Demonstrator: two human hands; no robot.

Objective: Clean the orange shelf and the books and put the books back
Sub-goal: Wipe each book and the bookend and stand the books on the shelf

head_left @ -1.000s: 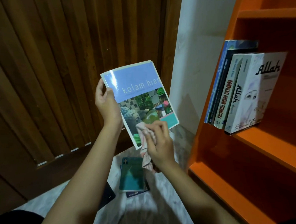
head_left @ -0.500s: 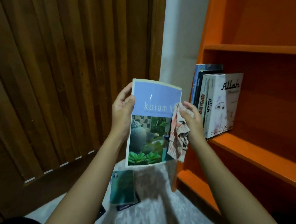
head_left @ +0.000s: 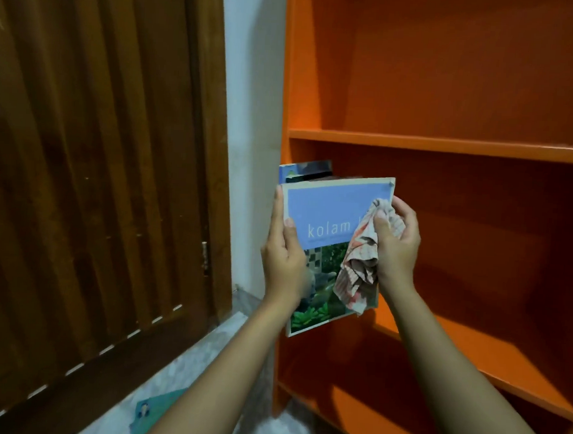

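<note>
Two hands, one book: entry, please, says the clerk.

Keeper: Item: book, blue cover with a garden photo below, held upright at centre frame, in front of the left end of the shelf's middle tier. Left hand: grips the book's left edge, thumb on the cover. Right hand: curled round a bunched cloth, pressing it to the cover's right side. Whether it also grips that edge, I cannot tell.

Clerk: Other stock?

Keeper: Books standing at that tier's left end, mostly hidden behind the held one; count not legible. One teal book flat on the floor, lower left. Door, brown slats, left half of frame.

Clerk: Step in hand?

Keeper: By my reading, wiping this cover, or just starting to shelve it. The frame does not settle which.

Clerk: Next move calls for?

Keeper: Probably turning the book spine outward and sliding it upright beside the standing books, cloth kept clear of the gap. The floor book then wants the same.
</note>
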